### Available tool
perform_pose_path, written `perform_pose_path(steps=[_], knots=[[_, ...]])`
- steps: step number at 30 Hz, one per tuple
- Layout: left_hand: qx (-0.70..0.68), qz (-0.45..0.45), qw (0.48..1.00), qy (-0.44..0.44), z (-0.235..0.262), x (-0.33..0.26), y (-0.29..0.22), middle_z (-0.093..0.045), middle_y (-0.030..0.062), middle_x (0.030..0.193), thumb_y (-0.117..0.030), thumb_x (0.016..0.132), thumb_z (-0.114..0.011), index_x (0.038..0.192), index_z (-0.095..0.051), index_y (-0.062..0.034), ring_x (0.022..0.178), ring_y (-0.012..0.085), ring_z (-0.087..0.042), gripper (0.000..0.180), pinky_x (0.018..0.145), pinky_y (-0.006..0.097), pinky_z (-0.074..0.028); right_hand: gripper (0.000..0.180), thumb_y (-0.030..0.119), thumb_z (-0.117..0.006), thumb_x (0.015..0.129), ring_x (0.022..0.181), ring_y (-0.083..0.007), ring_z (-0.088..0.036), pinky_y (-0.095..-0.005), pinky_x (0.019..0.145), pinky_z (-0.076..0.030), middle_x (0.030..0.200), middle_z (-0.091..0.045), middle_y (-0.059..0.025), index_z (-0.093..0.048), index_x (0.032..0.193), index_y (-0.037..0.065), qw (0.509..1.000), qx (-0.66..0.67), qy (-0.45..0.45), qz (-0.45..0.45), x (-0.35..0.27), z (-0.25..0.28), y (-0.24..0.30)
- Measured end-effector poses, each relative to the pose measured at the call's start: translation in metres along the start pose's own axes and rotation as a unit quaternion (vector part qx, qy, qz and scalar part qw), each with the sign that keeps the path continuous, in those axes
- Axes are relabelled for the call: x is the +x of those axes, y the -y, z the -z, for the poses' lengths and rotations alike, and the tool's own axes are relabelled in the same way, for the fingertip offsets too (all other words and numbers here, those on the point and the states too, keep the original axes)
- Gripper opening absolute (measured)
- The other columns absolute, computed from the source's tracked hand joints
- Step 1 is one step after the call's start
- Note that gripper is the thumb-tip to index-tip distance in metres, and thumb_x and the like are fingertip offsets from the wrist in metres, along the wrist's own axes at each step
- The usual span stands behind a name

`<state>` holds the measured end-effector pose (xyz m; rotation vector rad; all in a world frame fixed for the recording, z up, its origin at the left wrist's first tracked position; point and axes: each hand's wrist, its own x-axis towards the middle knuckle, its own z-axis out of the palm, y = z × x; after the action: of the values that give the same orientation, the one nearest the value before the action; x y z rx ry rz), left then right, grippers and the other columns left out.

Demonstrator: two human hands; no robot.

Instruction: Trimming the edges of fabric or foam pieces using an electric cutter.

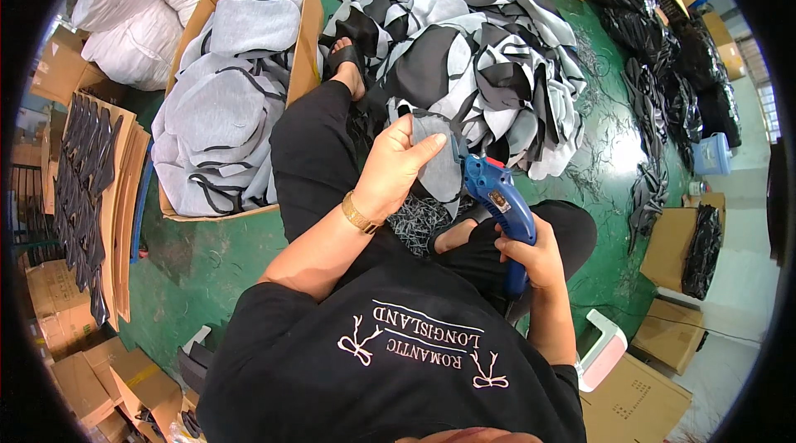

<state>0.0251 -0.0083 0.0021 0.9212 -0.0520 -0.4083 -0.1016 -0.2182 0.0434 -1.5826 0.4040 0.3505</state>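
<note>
My left hand (394,165) pinches a grey fabric piece (441,176) with a rounded lower end, the thumb lying on top of it. Closed around the handle of a blue electric cutter (507,209) with a red button is my right hand (535,254). The cutter's head is at the right edge of the fabric; whether its blade touches the cloth cannot be made out. Just beyond both hands rises a big heap of grey and black fabric pieces (431,61). Thin dark trimmings (414,223) lie below the held piece, between my legs.
To the left stands an open cardboard box (308,36) filled with similar fabric pieces. White sacks (137,41) are piled behind it. Black plastic bags (684,70) and cartons line the right side. A white-and-pink object (604,352) is near my right elbow. Scraps litter the green floor (609,252).
</note>
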Motion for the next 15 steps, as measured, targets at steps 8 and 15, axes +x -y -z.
perform_pose_path(steps=[8, 15], knots=[[0.094, -0.008, 0.995, 0.021, -0.004, -0.005, -0.008, -0.061, -0.0031, 0.086, -0.004, 0.088, -0.061, 0.101, -0.056, -0.0011, 0.072, 0.0012, -0.051, 0.014, 0.063, 0.019, -0.043, 0.031, 0.005, -0.069, 0.068, 0.064, -0.0116, -0.057, -0.0254, 0.056, -0.048, 0.084, -0.061, -0.0052, -0.061, 0.097, -0.003, 1.0, 0.02, 0.016, 0.004, 0.001, 0.005, -0.001], [0.214, -0.01, 0.974, 0.079, 0.008, -0.005, -0.013, -0.063, -0.0005, 0.092, -0.001, 0.087, -0.06, 0.104, -0.057, -0.0016, 0.081, 0.0042, -0.057, 0.018, 0.073, 0.022, -0.048, 0.032, 0.004, -0.068, 0.066, 0.062, -0.0137, -0.058, -0.0267, 0.055, -0.048, 0.085, -0.061, -0.0071, -0.06, 0.096, -0.003, 0.997, 0.044, 0.051, -0.026, 0.004, 0.014, 0.002]])
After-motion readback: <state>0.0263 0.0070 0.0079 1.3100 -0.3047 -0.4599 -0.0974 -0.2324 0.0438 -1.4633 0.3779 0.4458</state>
